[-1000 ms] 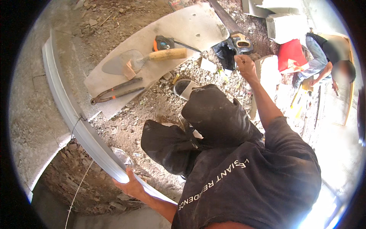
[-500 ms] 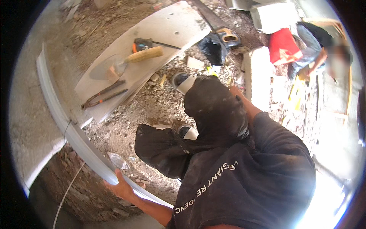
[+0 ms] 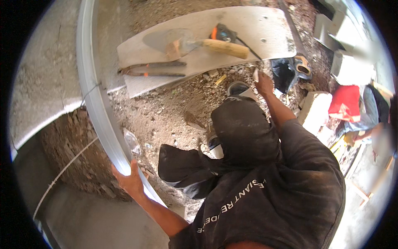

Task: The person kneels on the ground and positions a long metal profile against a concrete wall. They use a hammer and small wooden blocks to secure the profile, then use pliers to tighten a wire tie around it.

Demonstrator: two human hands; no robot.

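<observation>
Cord (image 3: pixel 53 182), thin and white: slants up to the metal rail from the lower left.

Metal rail (image 3: pixel 105 124), long, pale, channelled: runs from the upper edge down along a concrete face to the person's near side. A tie wire (image 3: pixel 98 85) crosses it, presumably to hold it against that face.

Left hand (image 3: pixel 129 178): wrapped round the rail's lower stretch, apparently to steady it.

Board (image 3: pixel 273 39), whitish, lying on rubble. On it: pincers (image 3: pixel 161 64), handles spread; trowel (image 3: pixel 211 45), wooden-handled; tape measure (image 3: pixel 226 34), black and orange. Probably laid there to stay within reach and off the grit.

Right hand (image 3: pixel 265 84): fingers bent, just below the board's edge; a small pale piece (image 3: pixel 256 75) shows at the tips, whether gripped one cannot tell.

Black bag (image 3: pixel 283 74), then handsaw (image 3: pixel 304 68), beside each other; red bag (image 3: pixel 345 103) farther right, next to a co-worker.

Rail relative to fingers: between the left thumb, on its right side, and the left fingers, on its left; well apart from the right hand.
</observation>
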